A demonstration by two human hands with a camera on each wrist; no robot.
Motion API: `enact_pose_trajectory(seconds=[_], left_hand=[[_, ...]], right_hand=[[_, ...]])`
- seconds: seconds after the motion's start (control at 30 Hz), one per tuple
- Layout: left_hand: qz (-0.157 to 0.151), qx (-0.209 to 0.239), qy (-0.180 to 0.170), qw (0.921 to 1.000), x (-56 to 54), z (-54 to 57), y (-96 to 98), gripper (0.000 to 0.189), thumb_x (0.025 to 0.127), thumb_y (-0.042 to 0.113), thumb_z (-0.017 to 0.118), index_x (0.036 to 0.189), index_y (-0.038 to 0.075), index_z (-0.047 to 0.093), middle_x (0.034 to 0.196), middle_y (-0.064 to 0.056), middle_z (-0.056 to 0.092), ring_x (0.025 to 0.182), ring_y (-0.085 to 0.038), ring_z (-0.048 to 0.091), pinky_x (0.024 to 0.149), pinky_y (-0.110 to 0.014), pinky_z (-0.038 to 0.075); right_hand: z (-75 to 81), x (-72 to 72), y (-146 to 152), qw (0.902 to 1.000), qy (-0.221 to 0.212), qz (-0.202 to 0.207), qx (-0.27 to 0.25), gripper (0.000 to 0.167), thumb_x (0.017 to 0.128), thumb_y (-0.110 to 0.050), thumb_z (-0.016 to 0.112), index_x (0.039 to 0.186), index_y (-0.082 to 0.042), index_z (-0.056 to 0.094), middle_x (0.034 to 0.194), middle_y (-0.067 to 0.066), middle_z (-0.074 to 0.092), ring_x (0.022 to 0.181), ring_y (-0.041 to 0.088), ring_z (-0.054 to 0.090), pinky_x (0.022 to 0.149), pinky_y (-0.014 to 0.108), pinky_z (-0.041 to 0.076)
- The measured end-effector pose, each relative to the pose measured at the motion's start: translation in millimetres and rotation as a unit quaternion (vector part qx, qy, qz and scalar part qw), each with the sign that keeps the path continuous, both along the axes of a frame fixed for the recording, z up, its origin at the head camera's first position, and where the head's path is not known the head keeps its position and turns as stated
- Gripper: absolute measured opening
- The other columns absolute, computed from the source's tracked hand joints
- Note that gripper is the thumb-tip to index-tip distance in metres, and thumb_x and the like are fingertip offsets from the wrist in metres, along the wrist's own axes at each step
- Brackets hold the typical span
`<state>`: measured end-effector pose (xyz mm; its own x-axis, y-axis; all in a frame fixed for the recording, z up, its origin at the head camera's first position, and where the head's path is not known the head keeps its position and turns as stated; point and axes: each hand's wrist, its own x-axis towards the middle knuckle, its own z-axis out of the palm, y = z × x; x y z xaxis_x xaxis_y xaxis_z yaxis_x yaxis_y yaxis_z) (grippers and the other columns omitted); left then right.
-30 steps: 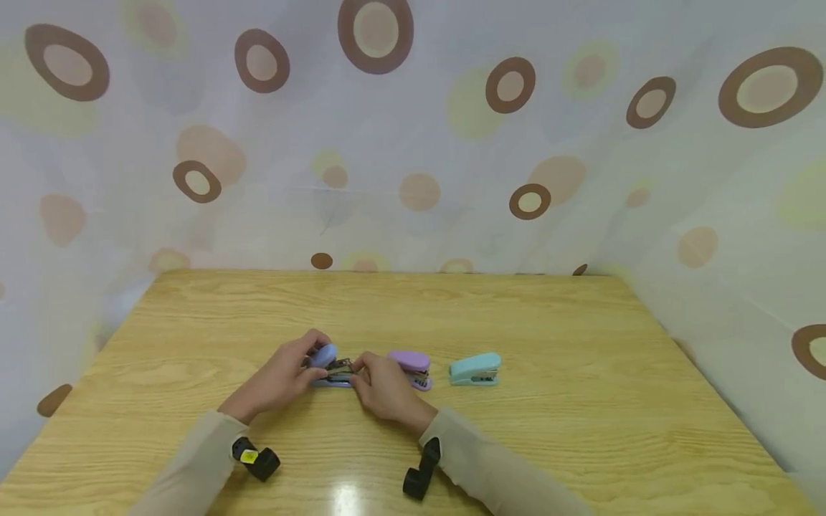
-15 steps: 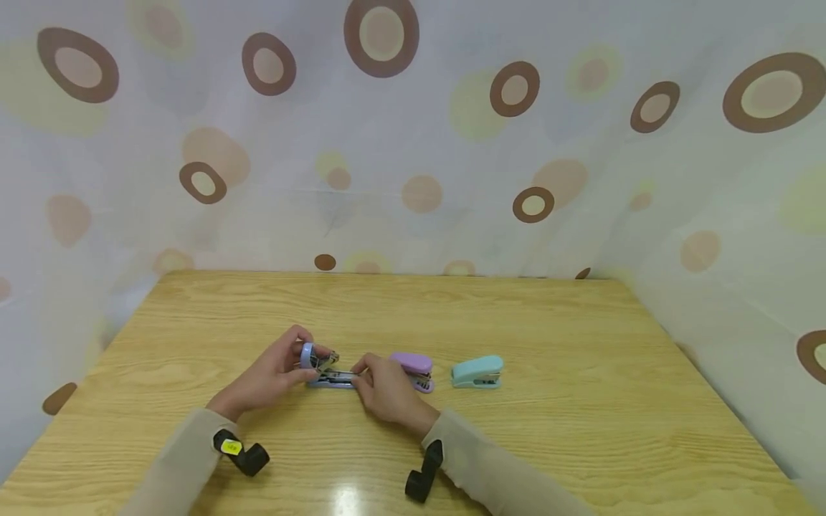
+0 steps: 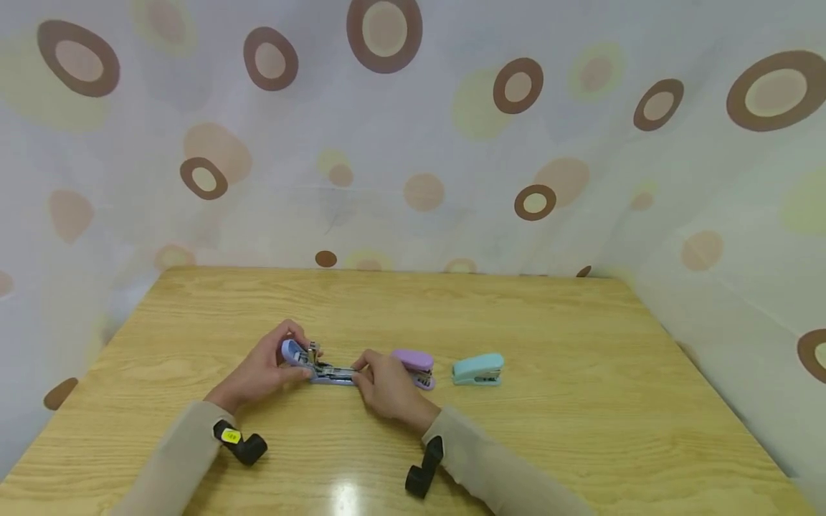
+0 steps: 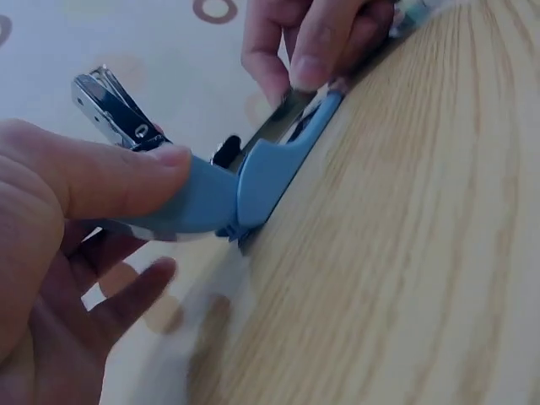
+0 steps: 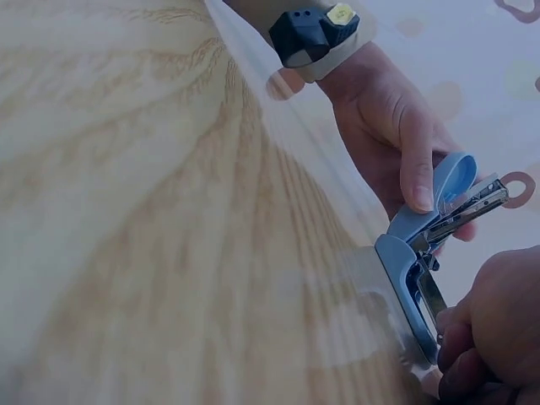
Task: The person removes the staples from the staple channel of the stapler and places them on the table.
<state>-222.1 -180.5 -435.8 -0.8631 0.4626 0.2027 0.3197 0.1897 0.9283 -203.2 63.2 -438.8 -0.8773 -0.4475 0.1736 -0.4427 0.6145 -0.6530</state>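
Left fingers (image 4: 126, 181) pinched the blue stapler (image 4: 256, 181) by its top (image 4: 202, 201), I reckoned to splay it! Right fingers (image 4: 316, 52) pinched its base (image 4: 278, 164), likely for steadiness.

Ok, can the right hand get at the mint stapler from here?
Probably, if the right hand leaves the blue stapler: the purple stapler sits between, but nothing blocks the near side of the mint stapler.

The blue stapler (image 4: 221, 196) is partly hidden.
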Motion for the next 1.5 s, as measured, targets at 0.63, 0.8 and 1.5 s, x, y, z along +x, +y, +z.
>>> enact_pose_trajectory(seconds=[0.63, 0.8, 1.5], left_hand=[[0.037, -0.153, 0.100, 0.9824, 3.4, 11.9, -0.4, 0.033, 0.076, 0.000, 0.076, 0.102, 0.016, 0.065, 0.101, 0.004, 0.065, 0.092, -0.016, 0.055, 0.086, -0.033, 0.043], [0.035, -0.156, 0.093, 0.9827, 4.1, 11.7, -0.9, 0.033, 0.076, -0.001, 0.077, 0.101, 0.018, 0.064, 0.101, 0.003, 0.064, 0.091, -0.018, 0.054, 0.086, -0.038, 0.042], [0.018, -0.155, 0.063, 0.9857, 2.0, 16.4, 1.6, 0.033, 0.079, -0.002, 0.073, 0.103, 0.017, 0.062, 0.101, 0.000, 0.063, 0.094, -0.022, 0.054, 0.086, -0.040, 0.042]], right_hand=[[6.7, -4.3, -7, 0.9960, 0.074, 0.014, 0.049, 0.009, 0.088, -0.007, 0.062, 0.094, -0.005, 0.068, 0.076, 0.001, 0.054, 0.064, 0.007, 0.044, 0.057, 0.017, 0.037], [8.6, -4.1, -9, 0.9916, 0.105, 0.048, 0.059, 0.015, 0.088, -0.007, 0.064, 0.103, -0.008, 0.065, 0.086, 0.004, 0.055, 0.074, 0.011, 0.048, 0.065, 0.019, 0.040], [16.8, -41.0, -8, 0.9557, 0.084, 0.254, 0.123, 0.021, 0.079, 0.002, 0.054, 0.095, -0.012, 0.057, 0.081, 0.001, 0.047, 0.067, 0.009, 0.038, 0.060, 0.015, 0.030]])
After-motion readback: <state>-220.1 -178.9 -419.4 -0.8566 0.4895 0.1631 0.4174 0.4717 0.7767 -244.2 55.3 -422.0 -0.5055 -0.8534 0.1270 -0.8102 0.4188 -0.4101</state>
